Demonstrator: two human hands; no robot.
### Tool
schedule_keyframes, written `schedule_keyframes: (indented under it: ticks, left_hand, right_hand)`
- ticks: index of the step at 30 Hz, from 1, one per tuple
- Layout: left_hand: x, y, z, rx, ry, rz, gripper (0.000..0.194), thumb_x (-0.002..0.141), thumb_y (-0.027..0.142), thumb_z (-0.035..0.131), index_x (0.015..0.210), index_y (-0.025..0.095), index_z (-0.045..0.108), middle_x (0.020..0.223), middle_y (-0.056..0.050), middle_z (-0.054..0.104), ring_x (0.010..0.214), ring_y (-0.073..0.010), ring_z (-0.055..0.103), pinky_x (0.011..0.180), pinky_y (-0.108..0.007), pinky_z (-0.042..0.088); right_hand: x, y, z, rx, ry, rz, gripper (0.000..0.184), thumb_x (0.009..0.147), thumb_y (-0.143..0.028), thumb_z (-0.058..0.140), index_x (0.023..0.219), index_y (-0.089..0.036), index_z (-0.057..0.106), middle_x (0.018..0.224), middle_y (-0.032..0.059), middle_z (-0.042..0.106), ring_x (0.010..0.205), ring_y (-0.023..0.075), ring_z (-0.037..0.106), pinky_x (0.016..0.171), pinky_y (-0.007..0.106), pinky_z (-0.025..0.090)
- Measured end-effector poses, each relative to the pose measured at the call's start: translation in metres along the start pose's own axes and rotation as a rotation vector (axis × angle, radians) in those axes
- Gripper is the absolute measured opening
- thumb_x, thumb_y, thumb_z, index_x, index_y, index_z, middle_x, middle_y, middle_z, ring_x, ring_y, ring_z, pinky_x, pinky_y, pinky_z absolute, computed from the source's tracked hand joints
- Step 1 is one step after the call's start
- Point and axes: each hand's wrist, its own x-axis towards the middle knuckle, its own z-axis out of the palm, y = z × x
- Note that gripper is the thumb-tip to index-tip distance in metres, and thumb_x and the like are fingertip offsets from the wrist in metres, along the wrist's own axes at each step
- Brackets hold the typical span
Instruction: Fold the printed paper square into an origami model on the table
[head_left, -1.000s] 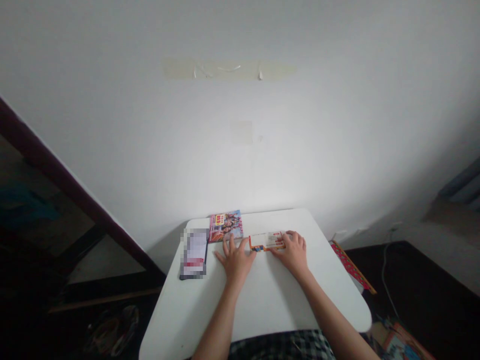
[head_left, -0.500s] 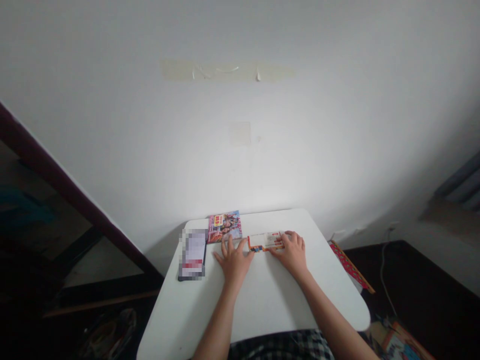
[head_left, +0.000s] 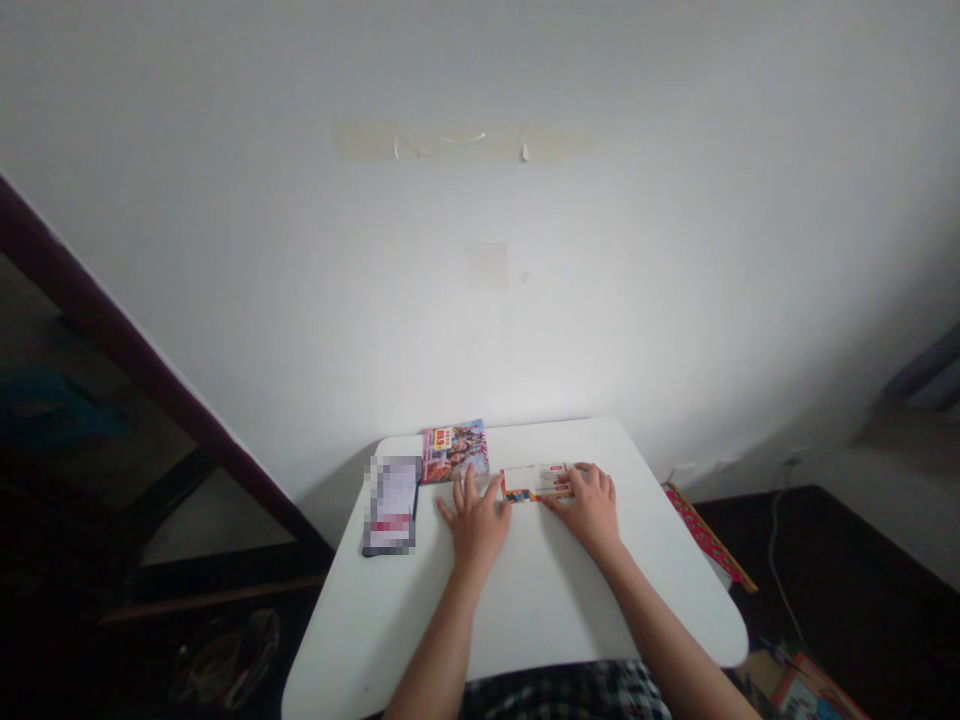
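Note:
A small printed paper leaflet (head_left: 521, 480), white with orange edging and red marks, lies on the white table between my hands. My left hand (head_left: 478, 520) has its fingers spread, with the index finger and thumb at the leaflet's left edge. The other fingertips reach toward a colourful flyer (head_left: 454, 450) at the back of the table. At the leaflet's right end, my right hand (head_left: 592, 508) has its thumb on the near edge and its fingers curled over the right side, covering that corner.
A phone (head_left: 394, 505), its screen blurred out, lies on the left of the white table (head_left: 540, 610). A white wall (head_left: 480, 340) rises behind. A dark-framed panel leans at left. A red patterned item (head_left: 705, 535) and a cable (head_left: 772, 545) are at right, beyond the table.
The whole view has shifted slightly, so everything appears a little farther right. My hands and the leaflet keep nearly the same places on the table.

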Motion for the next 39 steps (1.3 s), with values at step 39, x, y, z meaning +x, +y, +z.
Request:
schedule_keyframes:
  ticks: [39]
  left_hand:
    - [0.0,0.007,-0.005,0.035,-0.043,-0.028,0.052,0.084,0.05,0.059,0.136,0.047,0.055,0.161,-0.004,0.033,0.15,-0.0353,0.022,0.116,-0.072,0.009]
  right_hand:
    - [0.009,0.004,-0.012,0.023,-0.157,0.081,0.032,0.081,-0.037,0.066,0.112,-0.033,0.067,0.131,0.0047,0.054,0.125,0.0273,0.043,0.106,0.044,0.03]
